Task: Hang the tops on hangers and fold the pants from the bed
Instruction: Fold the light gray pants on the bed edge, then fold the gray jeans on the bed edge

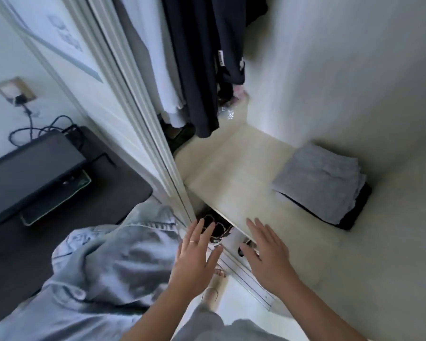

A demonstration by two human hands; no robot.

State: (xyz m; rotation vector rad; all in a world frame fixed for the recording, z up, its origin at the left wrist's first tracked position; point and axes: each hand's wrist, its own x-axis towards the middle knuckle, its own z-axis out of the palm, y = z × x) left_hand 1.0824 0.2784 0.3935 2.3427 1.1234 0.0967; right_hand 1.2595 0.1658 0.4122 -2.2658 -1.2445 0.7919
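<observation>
Well beyond both spread hands (194, 252) (266, 252), folded grey pants (317, 183) on shelf (231, 180).

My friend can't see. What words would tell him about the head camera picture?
An open left hand and right hand reach toward a pale closet shelf. Folded grey pants lie on it to the right; dark tops hang above.

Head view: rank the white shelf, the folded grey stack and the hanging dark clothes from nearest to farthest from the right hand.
1. White shelf, its front edge at the right hand fingertips.
2. Folded grey stack, on the shelf's right side.
3. Hanging dark clothes, up at the back left.
</observation>
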